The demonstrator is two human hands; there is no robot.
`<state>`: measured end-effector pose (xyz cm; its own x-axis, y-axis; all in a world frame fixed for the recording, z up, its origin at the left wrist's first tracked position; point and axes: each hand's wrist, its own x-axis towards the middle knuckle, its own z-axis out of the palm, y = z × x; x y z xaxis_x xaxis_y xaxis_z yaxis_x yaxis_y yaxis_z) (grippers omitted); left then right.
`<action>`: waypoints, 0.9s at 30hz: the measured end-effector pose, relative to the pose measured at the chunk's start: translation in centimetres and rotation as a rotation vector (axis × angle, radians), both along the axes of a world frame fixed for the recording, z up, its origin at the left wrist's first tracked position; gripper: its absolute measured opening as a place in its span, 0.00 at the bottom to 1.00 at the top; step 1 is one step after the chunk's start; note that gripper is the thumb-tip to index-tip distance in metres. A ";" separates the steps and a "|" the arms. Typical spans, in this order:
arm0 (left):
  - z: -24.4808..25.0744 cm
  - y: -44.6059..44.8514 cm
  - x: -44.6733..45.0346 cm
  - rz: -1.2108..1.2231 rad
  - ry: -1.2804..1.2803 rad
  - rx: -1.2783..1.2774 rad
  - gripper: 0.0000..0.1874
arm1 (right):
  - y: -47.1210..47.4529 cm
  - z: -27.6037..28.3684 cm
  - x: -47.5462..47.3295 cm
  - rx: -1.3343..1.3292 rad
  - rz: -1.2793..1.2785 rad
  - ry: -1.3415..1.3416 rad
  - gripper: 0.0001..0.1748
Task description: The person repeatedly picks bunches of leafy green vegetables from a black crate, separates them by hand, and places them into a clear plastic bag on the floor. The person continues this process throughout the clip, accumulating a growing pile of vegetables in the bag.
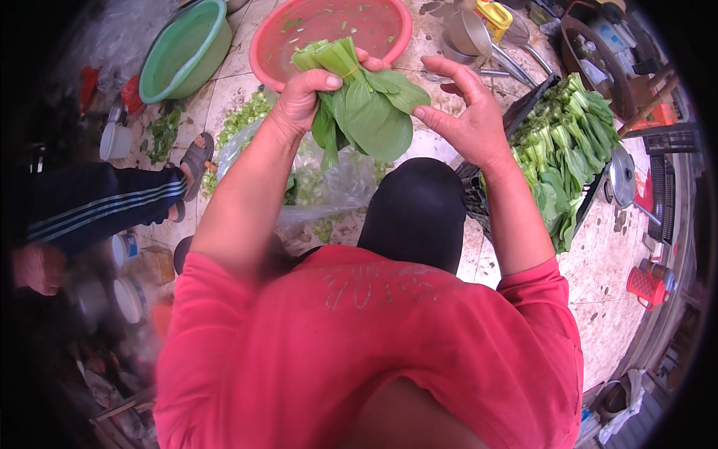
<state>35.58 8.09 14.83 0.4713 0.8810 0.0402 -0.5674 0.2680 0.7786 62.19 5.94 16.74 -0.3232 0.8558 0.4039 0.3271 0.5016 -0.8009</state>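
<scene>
My left hand grips a bunch of leafy greens, resembling choy sum, by its pale cut stems. A thin yellowish band circles the stems, and the broad leaves fan out to the right. On the other side of the bunch is my right hand, fingers spread and holding nothing. Its thumb tip is at the edge of a leaf; whether it touches cannot be told. Below the bunch lies a clear plastic bag among chopped green stem pieces on the tiled floor.
A pink plastic basin with green scraps stands ahead, a green basin to its left. At right, a black crate holds stacked greens. Metal pots lie beyond. Another person's sandalled foot is at left.
</scene>
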 end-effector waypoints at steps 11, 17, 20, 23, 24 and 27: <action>1.0 -0.2 1.0 -0.048 0.004 0.025 0.28 | -0.7 -2.2 0.6 -0.035 0.118 -0.037 0.23; 0.1 0.2 1.2 -0.021 0.033 0.009 0.28 | -1.2 -2.4 0.7 -0.201 0.120 0.074 0.24; -0.5 0.4 1.6 -0.020 0.000 -0.040 0.27 | -0.7 -3.2 1.0 -0.289 0.070 0.059 0.24; -1.2 0.6 1.5 0.045 0.026 -0.105 0.26 | -0.3 -3.6 2.7 -0.445 -0.036 0.017 0.23; -1.4 0.6 1.5 0.055 -0.011 -0.132 0.24 | 0.0 -3.8 3.6 -0.446 -0.080 -0.016 0.22; -2.0 1.1 1.1 0.183 0.201 -0.167 0.24 | 1.0 -5.0 7.8 -0.396 -0.199 0.040 0.23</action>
